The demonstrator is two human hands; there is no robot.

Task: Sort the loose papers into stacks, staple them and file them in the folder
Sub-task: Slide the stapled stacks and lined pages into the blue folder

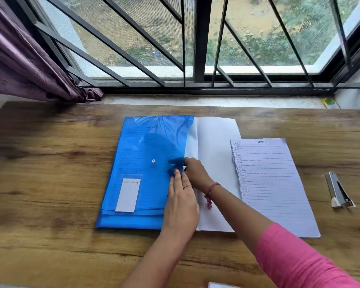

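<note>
Folder (141, 167), blue and translucent, flat at frame centre on wooden table (40, 183), snap stud up, lined sheets faintly visible inside. Flap (214, 163) thrown open to the right, white, probably to keep the mouth free for filing. Left hand (182, 196) laid on the folder's right edge, fingers straight and pressing, seemingly to pin the cover down. Right hand (195, 172) crossed over the flap, fingertips tucked at the opening and hidden, so grasp cannot be told. Lined stack (272, 183) headed "Section 1" right of centre, overlapping the flap's edge, not yet filed. Stapler (338, 191) at far right, apart from the stack. Purple curtain (23, 59) upper left; barred window (195, 42) across the top. Crossed right forearm between folder mouth and waiting stack.
</note>
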